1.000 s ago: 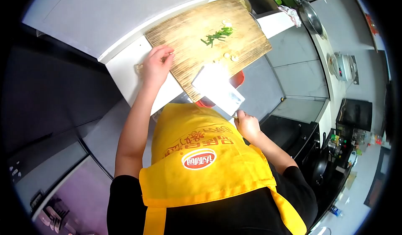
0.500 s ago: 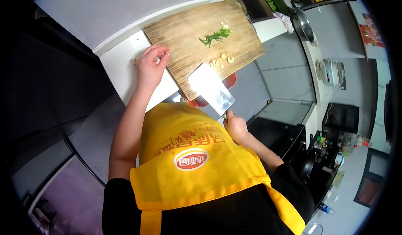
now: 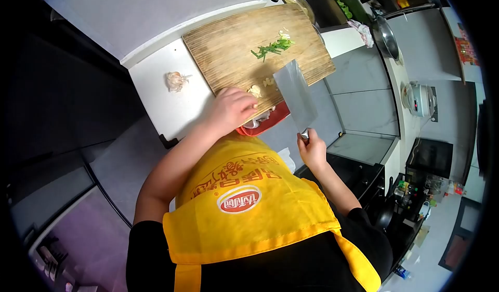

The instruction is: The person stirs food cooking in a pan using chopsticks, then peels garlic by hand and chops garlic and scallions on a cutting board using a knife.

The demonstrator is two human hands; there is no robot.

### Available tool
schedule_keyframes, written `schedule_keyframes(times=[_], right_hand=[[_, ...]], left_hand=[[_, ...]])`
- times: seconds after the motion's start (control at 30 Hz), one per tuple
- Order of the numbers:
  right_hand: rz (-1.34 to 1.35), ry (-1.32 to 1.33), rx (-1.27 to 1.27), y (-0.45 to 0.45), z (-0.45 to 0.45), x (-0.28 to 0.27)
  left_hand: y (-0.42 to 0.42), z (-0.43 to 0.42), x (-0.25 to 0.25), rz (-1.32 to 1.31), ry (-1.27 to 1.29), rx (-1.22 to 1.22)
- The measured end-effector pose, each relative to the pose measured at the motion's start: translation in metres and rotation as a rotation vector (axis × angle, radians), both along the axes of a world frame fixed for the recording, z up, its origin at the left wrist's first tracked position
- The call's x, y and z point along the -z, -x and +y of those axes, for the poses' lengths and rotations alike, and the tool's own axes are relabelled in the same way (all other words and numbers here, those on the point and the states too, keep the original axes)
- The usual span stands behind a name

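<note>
One white counter (image 3: 158, 102) runs along the wall at the upper left, and the person, in a yellow apron (image 3: 254, 235) over a black short-sleeved top, stands close against the work. A wooden cutting board (image 3: 223, 42) lies on the counter, set at a slant in the view, its near edge toward the apron. Below that edge, between the board and the apron, shows a red container (image 3: 279, 117) with something pale in it, too hidden to name.

A broad-bladed cleaver (image 3: 296, 92) slants across the board's right-hand edge, its far end overlapping the wood in the view; whether the blade touches the board or hangs over it is hard to tell from this angle. The right hand (image 3: 313, 149) grips the cleaver by its handle, fingers wrapped around it, out past the board's edge.

The left hand (image 3: 228, 110) is at the near edge of the board, fingers bent; I cannot tell whether anything is pinched in them. On the counter left of the board rests a garlic bulb (image 3: 176, 81), apart from both hands. Chopped green scallion (image 3: 273, 47) lies in a loose heap toward the far side of the board. Smallest are the pale garlic pieces (image 3: 268, 82), scattered between the left fingertips and the blade.
</note>
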State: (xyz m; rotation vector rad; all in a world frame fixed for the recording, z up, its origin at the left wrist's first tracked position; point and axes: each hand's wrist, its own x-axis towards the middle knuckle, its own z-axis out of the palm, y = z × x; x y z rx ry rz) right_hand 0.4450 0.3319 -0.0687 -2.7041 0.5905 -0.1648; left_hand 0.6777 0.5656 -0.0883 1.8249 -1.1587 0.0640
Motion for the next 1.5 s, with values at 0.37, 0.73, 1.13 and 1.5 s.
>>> schedule_keyframes(times=[0.37, 0.73, 1.13, 1.5], right_hand=[[0.033, 0.01, -0.072, 0.014, -0.011, 0.009], [0.281, 0.114, -0.262, 0.006, 0.008, 0.016], [0.413, 0.093, -0.219, -0.008, 0.016, 0.011], [0.026, -0.124, 0.149, -0.066, -0.03, -0.009]], left_hand=[[-0.032, -0.021, -0.006, 0.047, -0.299, 0.086], [-0.016, 0.034, 0.011, 0.112, 0.078, -0.299], [-0.021, 0.044, 0.01, 0.173, 0.116, -0.457], [-0.005, -0.013, -0.003, 0.033, -0.183, -0.229]])
